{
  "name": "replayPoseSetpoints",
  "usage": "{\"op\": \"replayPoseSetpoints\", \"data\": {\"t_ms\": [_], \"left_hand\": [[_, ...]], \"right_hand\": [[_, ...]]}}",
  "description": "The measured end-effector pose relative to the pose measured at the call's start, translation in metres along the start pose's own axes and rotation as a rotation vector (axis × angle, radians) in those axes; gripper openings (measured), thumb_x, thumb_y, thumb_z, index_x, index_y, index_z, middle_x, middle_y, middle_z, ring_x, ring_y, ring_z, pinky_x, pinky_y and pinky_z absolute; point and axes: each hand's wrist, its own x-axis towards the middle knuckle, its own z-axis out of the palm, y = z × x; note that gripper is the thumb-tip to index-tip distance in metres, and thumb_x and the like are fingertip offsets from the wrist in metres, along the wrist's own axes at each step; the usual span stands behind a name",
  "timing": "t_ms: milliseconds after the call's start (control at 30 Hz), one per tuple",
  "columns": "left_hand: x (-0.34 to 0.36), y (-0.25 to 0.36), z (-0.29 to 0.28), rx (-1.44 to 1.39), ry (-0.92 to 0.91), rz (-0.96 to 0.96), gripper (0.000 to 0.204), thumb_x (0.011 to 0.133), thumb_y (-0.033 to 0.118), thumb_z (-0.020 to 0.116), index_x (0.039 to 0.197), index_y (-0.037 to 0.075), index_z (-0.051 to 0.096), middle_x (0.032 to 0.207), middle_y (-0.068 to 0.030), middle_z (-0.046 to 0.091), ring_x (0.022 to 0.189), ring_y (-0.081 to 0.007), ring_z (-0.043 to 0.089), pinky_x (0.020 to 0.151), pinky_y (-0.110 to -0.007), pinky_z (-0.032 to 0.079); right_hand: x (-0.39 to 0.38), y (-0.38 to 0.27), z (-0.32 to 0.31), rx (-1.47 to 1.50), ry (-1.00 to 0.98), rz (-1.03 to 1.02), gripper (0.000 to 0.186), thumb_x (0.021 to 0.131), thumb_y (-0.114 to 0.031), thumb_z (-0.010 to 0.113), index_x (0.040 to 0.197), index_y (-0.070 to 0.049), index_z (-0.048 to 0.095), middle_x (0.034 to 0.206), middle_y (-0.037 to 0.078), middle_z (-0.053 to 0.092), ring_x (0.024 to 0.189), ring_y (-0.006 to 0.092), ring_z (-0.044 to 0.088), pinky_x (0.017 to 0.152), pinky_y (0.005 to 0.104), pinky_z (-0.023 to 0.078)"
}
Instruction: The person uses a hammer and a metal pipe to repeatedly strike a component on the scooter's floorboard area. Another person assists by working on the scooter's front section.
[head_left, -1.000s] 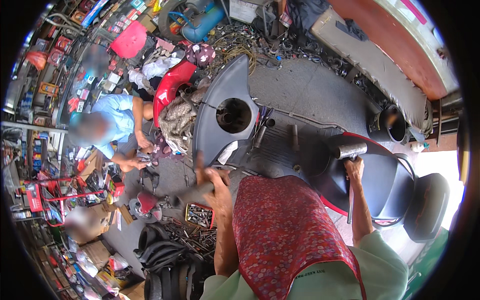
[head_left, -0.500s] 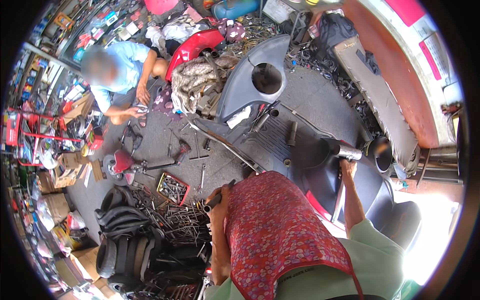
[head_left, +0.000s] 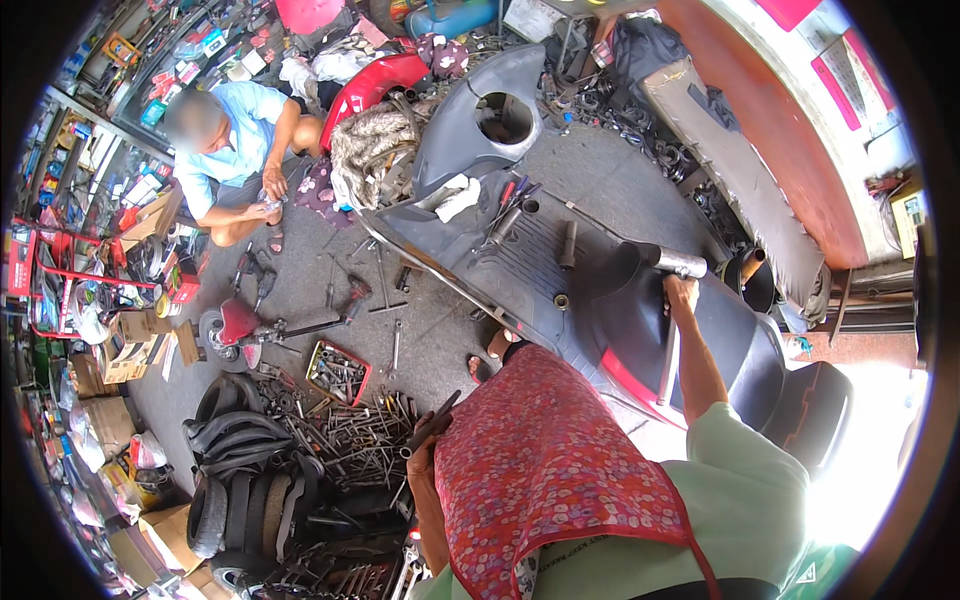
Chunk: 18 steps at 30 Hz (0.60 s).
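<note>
My right hand [head_left: 682, 294] is closed just below the thick silver cylindrical head of a hammer [head_left: 680, 263]. A pale handle runs down beneath the hand. Both are over the dark seat end of a scooter body [head_left: 715, 315]. My left hand [head_left: 424, 452] grips a short dark metal tube [head_left: 434, 424], tilted, with its open end toward the lower left; the red floral apron [head_left: 545, 450] I wear lies right beside it, and the fingers are partly hidden. On the scooter's ribbed footboard [head_left: 490, 265] lie two more metal tubes [head_left: 568, 245], a small ring [head_left: 561, 300] and several screwdrivers [head_left: 510, 192].
A person in a light blue shirt [head_left: 245, 125] squats at the far left, both hands around something small. A parts tray [head_left: 338, 373], loose wrenches [head_left: 350, 440] and tires [head_left: 245, 510] crowd the floor by my left. A long padded bench [head_left: 735, 175] stands at the right.
The view has shifted slightly. My left hand with the tube has lowered beside the apron and shows less. The right hand keeps the hammer over the scooter. A sandalled foot now shows.
</note>
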Motion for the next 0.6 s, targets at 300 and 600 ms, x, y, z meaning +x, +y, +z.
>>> {"op": "replayPoseSetpoints", "data": {"t_ms": [300, 600], "left_hand": [[-0.006, 0.007, -0.011, -0.319, 0.03, 0.103, 0.044, 0.083, 0.029, 0.047, 0.106, -0.008, 0.054, 0.114, -0.0269, 0.055, 0.112, -0.0422, 0.051, 0.103, -0.049, 0.036], [0.015, -0.017, -0.125, 0.189, -0.035, -0.104, 0.059, 0.083, 0.023, 0.055, 0.138, 0.011, 0.037, 0.126, -0.0144, 0.053, 0.11, -0.0285, 0.055, 0.095, -0.035, 0.044]], "right_hand": [[-0.009, -0.005, -0.005, -0.028, -0.014, -0.026, 0.015, 0.069, -0.012, 0.056, 0.068, 0.003, 0.055, 0.058, 0.011, 0.058, 0.045, 0.0203, 0.057, 0.041, 0.0336, 0.05], [-0.016, -0.011, -0.008, -0.039, -0.03, 0.005, 0.016, 0.069, -0.011, 0.053, 0.072, 0.004, 0.057, 0.06, 0.012, 0.06, 0.047, 0.0223, 0.058, 0.042, 0.0346, 0.05]]}}
